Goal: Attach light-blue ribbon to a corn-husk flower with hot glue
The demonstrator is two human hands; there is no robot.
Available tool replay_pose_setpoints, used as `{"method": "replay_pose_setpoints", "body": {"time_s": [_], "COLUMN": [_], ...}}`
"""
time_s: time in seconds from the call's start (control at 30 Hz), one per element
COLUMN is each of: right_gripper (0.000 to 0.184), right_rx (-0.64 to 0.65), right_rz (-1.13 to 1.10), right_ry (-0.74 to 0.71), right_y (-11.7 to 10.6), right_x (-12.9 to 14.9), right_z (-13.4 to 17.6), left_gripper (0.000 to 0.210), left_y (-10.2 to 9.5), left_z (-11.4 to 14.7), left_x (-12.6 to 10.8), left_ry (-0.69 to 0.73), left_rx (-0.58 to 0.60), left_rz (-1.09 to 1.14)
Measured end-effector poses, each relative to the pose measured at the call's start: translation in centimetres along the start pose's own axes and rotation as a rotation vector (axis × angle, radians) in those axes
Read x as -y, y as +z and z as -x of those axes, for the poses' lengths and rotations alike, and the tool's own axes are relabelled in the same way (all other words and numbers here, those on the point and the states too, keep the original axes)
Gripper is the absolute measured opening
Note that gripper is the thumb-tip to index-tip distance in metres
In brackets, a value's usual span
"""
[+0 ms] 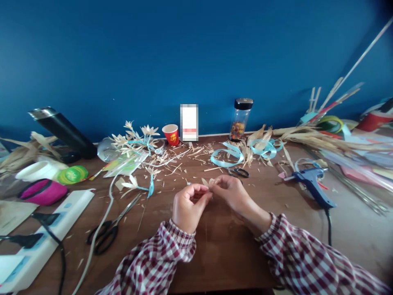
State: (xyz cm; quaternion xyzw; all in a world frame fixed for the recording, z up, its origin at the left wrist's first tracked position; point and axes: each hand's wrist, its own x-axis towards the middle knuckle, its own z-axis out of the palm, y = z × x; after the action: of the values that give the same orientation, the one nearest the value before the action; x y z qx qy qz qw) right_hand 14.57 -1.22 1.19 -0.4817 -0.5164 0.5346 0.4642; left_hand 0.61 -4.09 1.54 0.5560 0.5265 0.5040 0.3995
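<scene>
Over the middle of the brown table, my left hand (190, 205) and my right hand (230, 192) meet at their fingertips. Both pinch a small cluster of pale husk petals (206, 182), whose lower part the fingers hide. Left of them lies a finished-looking husk flower (133, 183) with a blue-wrapped stem (150, 186). Black-handled scissors (112, 229) rest near my left forearm. Beyond my right hand are a loop of light blue ribbon (227, 157) and a small dark-handled pair of scissors (241, 172).
A blue glue gun (315, 184) lies right, its cord running forward. At left are a white power strip (58, 237) and a leaning black flask (66, 133). Husk flowers (135, 139), a red paper cup (171, 135) and a glass jar (241, 121) stand along the blue wall, among scraps.
</scene>
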Motion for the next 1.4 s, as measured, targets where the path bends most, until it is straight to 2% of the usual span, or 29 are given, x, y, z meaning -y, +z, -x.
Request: {"method": "replay_pose_setpoints", "body": {"time_s": [0.17, 0.33, 0.4, 0.6, 0.73, 0.87, 1.0, 1.2, 1.3, 1.4], "right_gripper": [0.025, 0.021, 0.02, 0.021, 0.026, 0.031, 0.032, 0.028, 0.023, 0.027], "right_rx": [-0.043, -0.105, -0.108, -0.054, 0.026, 0.065, 0.086, 0.076, 0.118, 0.158], "right_rz": [0.04, 0.071, 0.075, -0.005, -0.105, -0.165, -0.168, -0.043, 0.005, 0.113], "right_ry": [-0.034, -0.046, -0.048, -0.034, 0.008, 0.025, 0.003, -0.06, -0.134, -0.103], "right_y": [0.4, 0.8, 0.9, 1.0, 0.9, 0.8, 0.7, 0.7, 0.6, 0.4], "right_x": [-0.6, -0.9, -0.9, -0.2, 0.2, 0.4, 0.6, 0.8, 1.1, 1.3], "right_z": [0.1, 0.3, 0.4, 0.3, 0.4, 0.4, 0.4, 0.7, 0.8, 0.9], "left_gripper": [0.013, 0.013, 0.016, 0.029, 0.037, 0.036, 0.033, 0.034, 0.035, 0.037], "left_y": [0.1, 0.0, -0.1, -0.7, -1.1, -1.7, -2.3, -2.5, -2.5, -2.7], "left_z": [-0.2, -0.5, -0.7, -1.4, -1.6, -1.7, -1.9, -1.9, -2.0, -2.1], "left_x": [0.3, 0.6, 0.7, 1.0, 1.3, 1.4, 1.1, 0.5, 0.2, 0.0], "left_ry": [-0.002, -0.025, -0.098, -0.468, -0.582, -0.619, -0.651, -0.648, -0.608, -0.58], "left_rx": [-0.061, -0.037, -0.019, 0.099, 0.182, 0.283, 0.345, 0.342, 0.303, 0.242], "left_rz": [-0.116, -0.154, -0.096, 0.249, 0.426, 0.521, 0.52, 0.477, 0.508, 0.518]}}
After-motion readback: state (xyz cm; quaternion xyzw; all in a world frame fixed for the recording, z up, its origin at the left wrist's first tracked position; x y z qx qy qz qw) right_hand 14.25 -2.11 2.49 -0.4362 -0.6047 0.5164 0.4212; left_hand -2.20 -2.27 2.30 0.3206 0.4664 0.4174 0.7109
